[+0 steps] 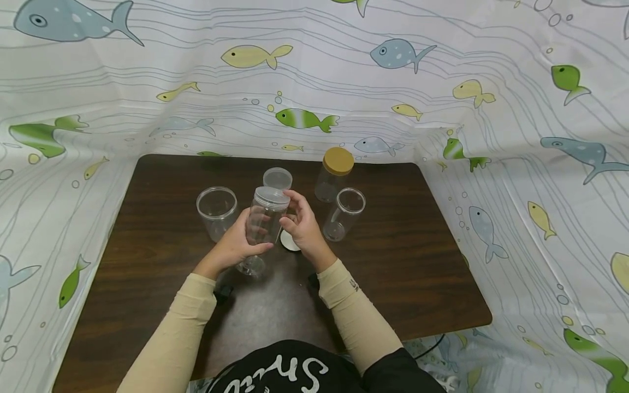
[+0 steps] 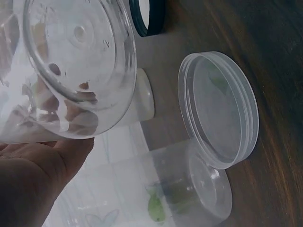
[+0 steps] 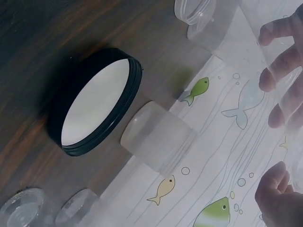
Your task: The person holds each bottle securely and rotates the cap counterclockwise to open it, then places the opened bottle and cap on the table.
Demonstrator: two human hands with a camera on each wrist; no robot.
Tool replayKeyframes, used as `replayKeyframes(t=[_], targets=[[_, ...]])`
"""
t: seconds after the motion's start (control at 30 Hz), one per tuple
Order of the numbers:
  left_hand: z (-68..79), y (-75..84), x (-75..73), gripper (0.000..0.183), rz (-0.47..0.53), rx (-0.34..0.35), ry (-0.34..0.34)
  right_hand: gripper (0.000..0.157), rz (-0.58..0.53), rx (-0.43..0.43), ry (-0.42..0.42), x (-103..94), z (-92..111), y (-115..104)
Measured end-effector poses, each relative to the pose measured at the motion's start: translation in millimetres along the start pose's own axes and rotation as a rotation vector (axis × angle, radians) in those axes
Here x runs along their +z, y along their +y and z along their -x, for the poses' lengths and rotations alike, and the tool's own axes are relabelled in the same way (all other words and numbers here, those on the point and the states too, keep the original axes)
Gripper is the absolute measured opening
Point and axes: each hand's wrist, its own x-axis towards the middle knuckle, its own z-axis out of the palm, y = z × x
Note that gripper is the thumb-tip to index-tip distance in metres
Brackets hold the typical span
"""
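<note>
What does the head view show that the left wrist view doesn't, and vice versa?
Only head: the yellow-lidded jar and the lettered black shirt.
Only left wrist: the held jar's underside, turned toward the camera.
Both: the held jar, left hand, loose clear lid and white-lined black lid.

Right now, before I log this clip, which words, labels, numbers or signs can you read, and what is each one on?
"S": large white letter on the black shirt; the rest of that lettering is upside down and cut off, so I can't read it whole.
Unreadable: small dark mark on the right sleeve, too small.
Unreadable: faint marks on the base of the held jar, too blurred.
I see no other text.
</note>
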Motion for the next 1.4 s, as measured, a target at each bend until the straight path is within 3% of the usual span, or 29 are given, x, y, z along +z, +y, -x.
replayKeyframes(t=[0.47,0.9,1.03,1.23,1.4], targets=[[0.6,6.9,11.0,0.088,0.015,0.010,-0.101,0.122,-0.082,0.079,-0.017,-0.8,-6.2,-3.5],[2.9,4.3,6.5,0.086,0.030,0.007,-0.072,0.133,-0.188,0.112,-0.066,0.4,-7.8,2.8],[3.6,3.7,2.2,0.086,0.020,-0.003,-0.056,0.137,-0.165,0.136,-0.057,-0.5,-4.5,2.0],[3.9,2.2,-1.9,0.086,-0.016,-0.012,-0.028,0.131,-0.144,0.081,-0.052,-5.4,1.9,1.5],[3.4,1.2,0.4,0.085,-0.040,0.000,-0.041,0.127,-0.104,0.089,-0.072,-6.2,0.9,0.8]])
